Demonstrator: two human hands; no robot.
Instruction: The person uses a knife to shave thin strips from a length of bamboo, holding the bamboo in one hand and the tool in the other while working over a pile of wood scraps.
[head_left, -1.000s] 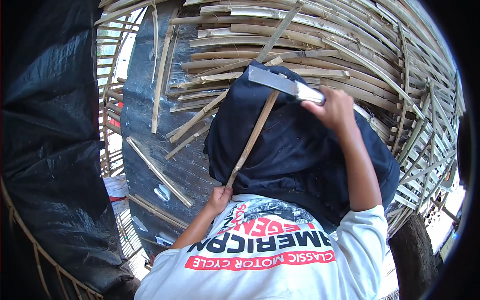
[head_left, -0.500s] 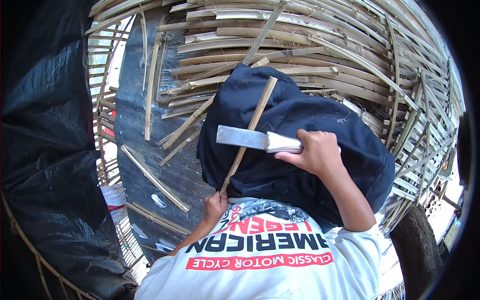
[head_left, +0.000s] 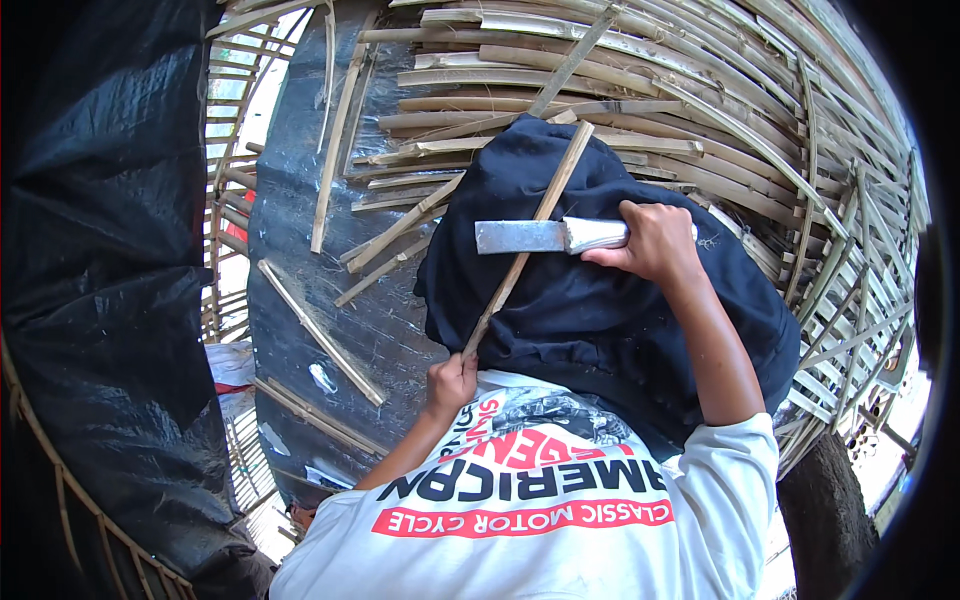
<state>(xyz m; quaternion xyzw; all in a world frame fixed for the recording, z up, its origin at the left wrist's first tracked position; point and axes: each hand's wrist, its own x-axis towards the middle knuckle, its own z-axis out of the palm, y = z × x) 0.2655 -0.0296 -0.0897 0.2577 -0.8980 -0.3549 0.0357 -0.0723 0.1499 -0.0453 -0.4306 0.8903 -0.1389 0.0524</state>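
Left hand [head_left: 452, 382] clamps lower end of long pale bamboo strip [head_left: 530, 237], frame centre, over dark cloth [head_left: 600, 320]; right hand [head_left: 655, 240] fist-tight around grey flat-bladed knife [head_left: 530, 236] crossing strip; shaving step judged underway; next stroke needs steady blade angle along strip

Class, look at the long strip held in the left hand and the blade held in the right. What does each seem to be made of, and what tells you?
Strip: likely split bamboo, pale tan, matte, fibrous. Blade: apparently metal, flat, dull grey.
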